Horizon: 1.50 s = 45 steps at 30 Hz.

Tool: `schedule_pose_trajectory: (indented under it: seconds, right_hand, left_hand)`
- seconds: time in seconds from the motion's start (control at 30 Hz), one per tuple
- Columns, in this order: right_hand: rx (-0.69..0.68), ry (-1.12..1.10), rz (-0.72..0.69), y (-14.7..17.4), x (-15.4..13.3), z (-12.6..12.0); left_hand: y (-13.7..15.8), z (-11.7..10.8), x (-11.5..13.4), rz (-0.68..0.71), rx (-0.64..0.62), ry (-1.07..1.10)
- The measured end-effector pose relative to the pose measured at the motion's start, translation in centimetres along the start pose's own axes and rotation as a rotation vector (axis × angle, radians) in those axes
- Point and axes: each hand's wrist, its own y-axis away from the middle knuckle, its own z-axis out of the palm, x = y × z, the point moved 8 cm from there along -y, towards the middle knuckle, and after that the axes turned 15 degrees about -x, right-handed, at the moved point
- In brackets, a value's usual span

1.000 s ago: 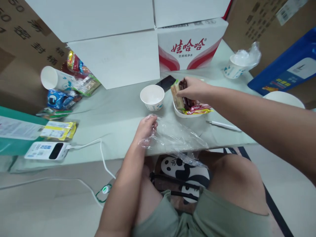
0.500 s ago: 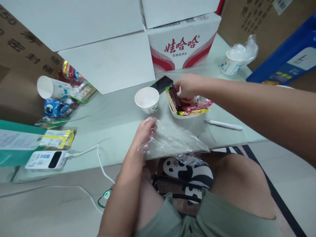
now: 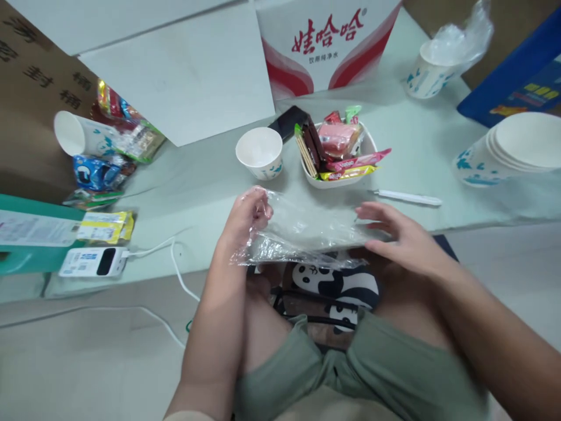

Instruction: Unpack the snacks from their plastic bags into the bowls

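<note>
Bag point(image 3: 302, 228), clear film: between the hands, over the front of the bench point(image 3: 175, 204). Probably light, limp, slippery, easily torn; best gripped by its edges.
Left hand point(image 3: 248, 216): closed on bag.
Right hand point(image 3: 401, 237): fingers spread at bag's other end; contact cannot be told.
Bowl point(image 3: 331, 183): wrapped snacks point(image 3: 339, 140).
Far cup point(image 3: 427, 79): crumpled plastic point(image 3: 456, 44).
Stack point(image 3: 475, 164), right: nested cups.

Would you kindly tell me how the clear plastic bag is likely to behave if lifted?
The clear plastic bag would probably flop, as its thin film wrinkles near the left hand. It may feel slippery, given its glossy highlights.
</note>
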Motion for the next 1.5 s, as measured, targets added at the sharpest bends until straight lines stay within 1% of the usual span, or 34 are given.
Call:
schedule_pose_trajectory:
  seconds: [0.07,0.1,0.13,0.17,0.27,0.33,0.43,0.5,0.63,0.7,0.73,0.8,0.87,0.9,0.93,0.97,1.0,1.03,1.07,1.1,1.13,1.17,1.2,1.23,1.27,1.3,1.37,1.43,1.5]
  right_hand:
    - [-0.117,0.043,0.004,-1.7,0.4,1.8]
    - [-0.126,0.075,0.011,-2.5,0.2,1.9]
    - [-0.08,0.086,0.025,-3.3,0.0,1.4]
    - [0.0,0.061,0.04,-3.9,-0.2,0.5]
    - [0.306,-0.178,0.092,-3.9,0.7,-2.4]
    - [0.424,-0.32,0.126,-3.2,2.2,-3.2]
    - [0.495,-0.418,0.159,-2.4,4.1,-3.7]
    - [0.543,-0.457,0.157,-2.0,4.8,-4.2]
    - [0.662,-0.485,0.141,-1.4,5.2,-5.8]
    - [0.673,-0.497,0.166,-1.2,5.3,-5.9]
    - [0.662,-0.489,0.186,-1.2,5.3,-5.8]
    - [0.593,-0.421,0.235,-1.1,4.9,-5.2]
    - [0.492,-0.27,0.255,-1.0,4.0,-4.6]
    - [0.468,-0.159,0.235,-0.7,3.2,-4.5]
    - [0.477,-0.034,0.194,-0.3,2.1,-4.7]
    - [0.53,0.096,0.132,0.4,0.8,-5.0]
    - [0.632,0.212,0.057,1.4,-0.5,-5.3]
    - [0.737,0.304,-0.023,2.5,-1.8,-5.4]
    - [0.799,0.363,-0.099,3.1,-2.9,-5.1]
    - [0.792,0.392,-0.162,3.1,-3.7,-4.4]
    - [0.714,0.401,-0.211,2.4,-4.3,-3.2]
    - [0.578,0.4,-0.242,1.1,-4.7,-1.5]
    - [0.416,0.397,-0.248,-0.4,-4.9,0.5]
    - [0.29,0.398,-0.241,-1.8,-5.0,2.3]
    - [0.22,0.404,-0.21,-2.9,-4.9,3.7]
    - [0.17,0.415,-0.162,-3.9,-4.6,4.7]
    - [0.123,0.423,-0.077,-5.1,-3.9,5.6]
    - [0.111,0.391,-0.034,-5.5,-3.3,5.4]
    - [0.093,0.297,-0.026,-5.5,-2.5,4.8]
  left_hand:
    - [0.0,0.0,0.2,0.008,-0.014,-0.049]
    - [-0.1,0.0,0.3,0.014,-0.022,-0.081]
    - [0.0,-0.2,0.5,0.023,-0.022,-0.117]
    - [0.1,-0.6,0.7,0.033,-0.007,-0.151]
    - [0.5,-2.3,0.8,0.029,0.07,-0.229]
    - [0.7,-2.9,0.6,0.009,0.074,-0.268]
    - [0.8,-2.9,0.6,0.029,0.035,-0.287]
    - [0.8,-2.8,0.8,0.05,0.014,-0.255]
    - [0.4,-2.6,0.7,0.038,-0.064,-0.192]
    - [0.1,-2.4,0.4,0.01,-0.102,-0.194]
    - [-0.1,-2.4,0.3,0.004,-0.098,-0.203]
    - [-0.4,-2.5,0.1,0.015,-0.026,-0.211]
    - [-0.6,-2.3,-0.2,0.031,0.059,-0.17]
    - [-0.7,-2.0,-0.5,0.028,0.076,-0.137]
    - [-0.8,-1.5,-0.8,0.02,0.069,-0.105]
    - [-0.9,-0.8,-1.1,0.01,0.044,-0.087]
    - [-0.9,-0.1,-1.2,0.004,0.012,-0.085]
    - [-0.9,0.5,-1.3,0.003,-0.016,-0.102]
    - [-0.8,1.1,-1.3,0.006,-0.038,-0.133]
    - [-0.7,1.7,-1.3,0.011,-0.058,-0.175]
    - [-0.6,2.4,-1.3,0.017,-0.079,-0.22]
    - [-0.6,3.1,-1.4,0.024,-0.109,-0.264]
    - [-0.6,3.9,-1.5,0.029,-0.155,-0.306]
    - [-0.6,4.7,-1.7,0.035,-0.209,-0.341]
    - [-0.7,5.5,-1.9,0.045,-0.264,-0.367]
    - [-0.7,6.2,-2.1,0.055,-0.313,-0.381]
    - [-0.9,6.7,-2.6,0.057,-0.37,-0.397]
    - [-1.0,6.3,-2.8,0.034,-0.368,-0.418]
    - [-1.0,5.5,-2.8,0.016,-0.354,-0.447]
